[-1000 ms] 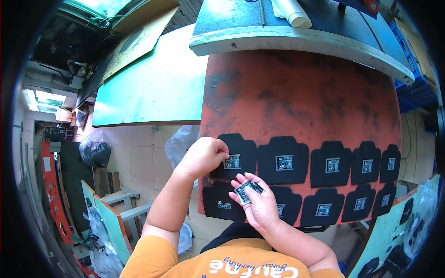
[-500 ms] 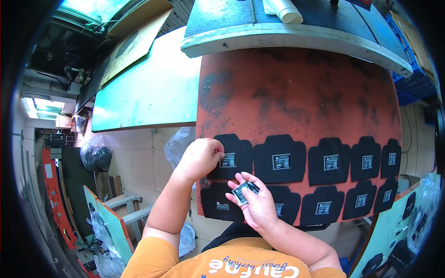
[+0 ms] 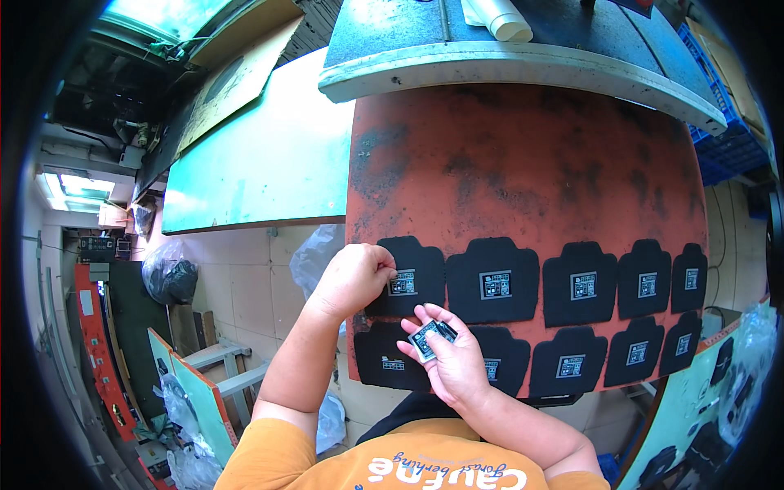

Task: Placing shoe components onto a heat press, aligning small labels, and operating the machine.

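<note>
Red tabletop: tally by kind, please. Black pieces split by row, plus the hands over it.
Left hand and right hand: 2
Far-row black pieces: 5
Near-row black pieces: 5 (one partly hidden by the right hand)
Total: 12

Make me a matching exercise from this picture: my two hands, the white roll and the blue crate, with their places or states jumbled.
1. Left hand
2. Right hand
3. White roll
4. Blue crate

A. Holding small printed labels
B. At the picture's right side, past the red tabletop
C. Fingertips at the label on the back row's leftmost black piece
D. On the dark bench

Pairs: 1-C, 2-A, 3-D, 4-B
</note>
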Demonstrator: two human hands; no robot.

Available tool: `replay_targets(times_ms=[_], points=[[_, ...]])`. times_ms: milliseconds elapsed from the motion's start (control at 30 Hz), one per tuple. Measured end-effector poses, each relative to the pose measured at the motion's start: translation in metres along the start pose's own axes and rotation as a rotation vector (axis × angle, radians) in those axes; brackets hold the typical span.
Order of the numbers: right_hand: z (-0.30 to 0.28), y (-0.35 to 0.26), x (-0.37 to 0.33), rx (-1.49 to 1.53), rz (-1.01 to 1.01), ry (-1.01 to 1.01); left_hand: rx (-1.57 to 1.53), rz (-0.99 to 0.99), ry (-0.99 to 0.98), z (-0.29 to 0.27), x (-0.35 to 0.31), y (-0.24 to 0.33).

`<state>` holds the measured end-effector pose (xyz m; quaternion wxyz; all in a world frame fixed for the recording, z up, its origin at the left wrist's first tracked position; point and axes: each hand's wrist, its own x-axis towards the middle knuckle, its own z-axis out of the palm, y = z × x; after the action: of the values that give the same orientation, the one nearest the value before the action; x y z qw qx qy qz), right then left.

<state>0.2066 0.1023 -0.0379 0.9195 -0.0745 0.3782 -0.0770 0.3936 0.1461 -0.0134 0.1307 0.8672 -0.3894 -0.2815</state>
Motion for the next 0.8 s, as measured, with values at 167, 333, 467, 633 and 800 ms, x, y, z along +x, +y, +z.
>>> replay_targets(times_ms=[167,333,467,633,800], points=[[0.0007,-0.0008,-0.0006,-0.002,0.002,-0.003,0.008,-0.007,0.000,0.0003,0.0001,0.0000],[0.0005,-0.0009,-0.0004,0.000,-0.001,-0.001,0.010,-0.012,-0.008,-0.0005,0.0004,0.0012],[0.0006,-0.0013,-0.0003,0.001,0.002,-0.003,0.012,-0.019,-0.009,-0.0005,0.0005,0.0016],[0.0027,-0.0040,-0.0013,0.011,0.030,-0.026,0.018,-0.025,-0.012,-0.0005,0.0008,0.0018],[0.0045,-0.0046,0.0046,0.013,0.006,-0.125,0.028,-0.014,-0.005,0.0014,0.0021,0.0008]])
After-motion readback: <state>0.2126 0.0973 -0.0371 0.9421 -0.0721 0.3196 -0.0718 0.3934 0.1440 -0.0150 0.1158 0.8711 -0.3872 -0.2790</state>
